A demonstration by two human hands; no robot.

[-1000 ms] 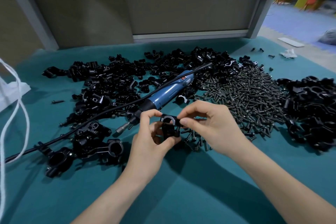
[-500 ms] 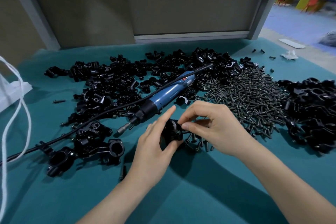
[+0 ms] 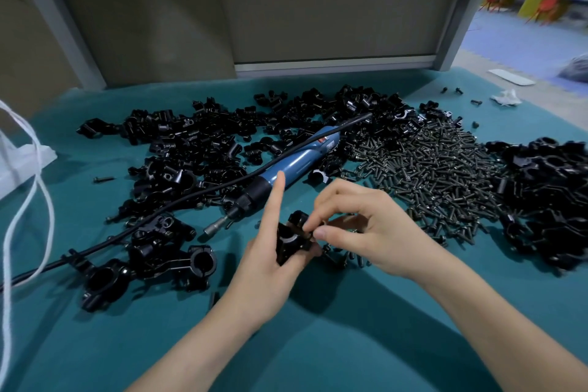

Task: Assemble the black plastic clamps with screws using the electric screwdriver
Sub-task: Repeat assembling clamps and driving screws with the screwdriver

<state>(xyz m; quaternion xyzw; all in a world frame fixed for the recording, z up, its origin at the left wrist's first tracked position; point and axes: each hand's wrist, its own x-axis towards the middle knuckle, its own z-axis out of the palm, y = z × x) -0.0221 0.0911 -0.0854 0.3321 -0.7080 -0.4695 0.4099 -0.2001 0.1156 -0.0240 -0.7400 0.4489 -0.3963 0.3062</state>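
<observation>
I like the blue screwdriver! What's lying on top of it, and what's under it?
A black cable runs along the top of the blue screwdriver. Its back end sits among black clamp parts; whatever lies directly beneath its body is hidden.

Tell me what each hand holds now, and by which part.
The left hand holds a black clamp by its lower body. The right hand pinches its right edge; anything else in that pinch is hidden.

Teal table (image 3: 95,344) with black clamps (image 3: 191,143), loose screws (image 3: 429,175), blue electric screwdriver (image 3: 296,162).
</observation>
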